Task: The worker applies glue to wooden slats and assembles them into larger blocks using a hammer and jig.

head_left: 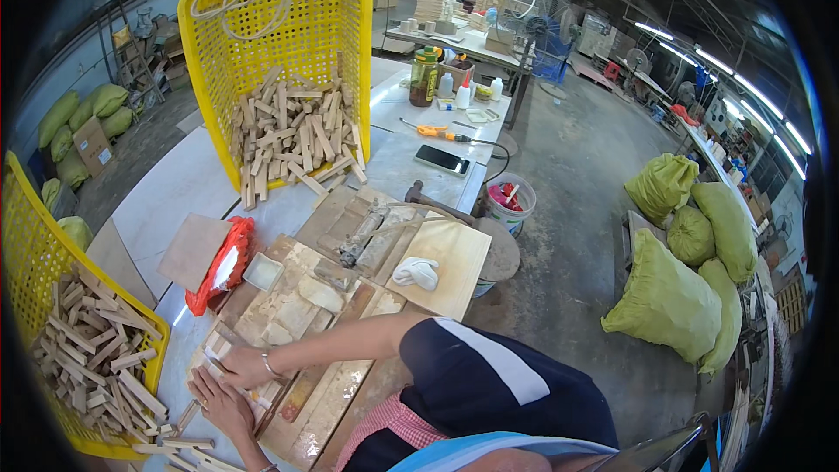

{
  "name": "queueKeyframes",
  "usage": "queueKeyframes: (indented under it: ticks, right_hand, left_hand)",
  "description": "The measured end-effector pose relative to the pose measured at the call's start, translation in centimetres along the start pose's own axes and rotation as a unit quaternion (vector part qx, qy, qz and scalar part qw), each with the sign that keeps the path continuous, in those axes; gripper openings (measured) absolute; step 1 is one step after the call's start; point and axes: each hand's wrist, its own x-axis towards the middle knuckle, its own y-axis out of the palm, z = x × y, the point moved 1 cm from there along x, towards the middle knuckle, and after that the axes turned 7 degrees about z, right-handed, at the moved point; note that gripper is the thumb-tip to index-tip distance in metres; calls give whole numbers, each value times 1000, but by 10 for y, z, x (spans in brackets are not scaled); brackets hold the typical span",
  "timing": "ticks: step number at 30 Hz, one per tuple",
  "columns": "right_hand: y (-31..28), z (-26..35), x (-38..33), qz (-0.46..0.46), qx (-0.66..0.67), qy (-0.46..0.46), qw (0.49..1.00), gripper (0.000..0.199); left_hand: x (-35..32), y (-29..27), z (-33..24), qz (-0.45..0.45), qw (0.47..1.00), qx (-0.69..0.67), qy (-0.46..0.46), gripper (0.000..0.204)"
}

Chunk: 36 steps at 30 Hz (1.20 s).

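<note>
Both my hands are close together at the left edge of a worn wooden work board [297, 385]. My right hand [245, 365], with a bracelet at the wrist, has its fingers closed and turned down beside a small white piece; what it grips is too small to make out. Just below it, my left hand [225, 406] is bent over the board's edge, fingers pressed together, and they hide whatever is under them. Flat wood blocks [322, 294] and a small pale square dish [263, 272] lie on the board beyond my hands.
Yellow baskets of wooden sticks stand at the back [275, 26] and left [22, 253]. A hammer [437, 203], a white cloth [415, 273], a red bag [229, 267], a phone [442, 160] and bottles [462, 94] lie around. Green sacks [673, 297] sit on the right.
</note>
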Motion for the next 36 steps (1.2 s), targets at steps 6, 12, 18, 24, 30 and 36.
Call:
queueKeyframes:
  ticks: [6, 12, 18, 24, 30, 36]
  right_hand:
    - [2, -26, 78, -116, -163, -10, 980, 31]
    - [-11, 2, 52, -5, -149, 8, 989, 27]
    - [21, -25, 115, 7, -252, 18, 967, 17]
    - [-47, -23, 113, 74, -418, -43, 904, 19]
    - [-37, 0, 90, 29, -134, 51, 989, 36]
    - [-32, 0, 109, -57, -253, -31, 965, 37]
  left_hand:
    - [-2, -3, -3, -4, 1000, 5, -15, 52]
    - [-3, 4, 2, 0, 1000, 9, -19, 51]
    - [-7, 2, 10, -19, 999, 3, -26, 51]
    - [4, 0, -6, -29, 998, -48, -7, 50]
    - [-7, -8, -2, -66, 997, -49, -14, 51]
    - [-12, -4, -1, -67, 997, -29, -26, 49]
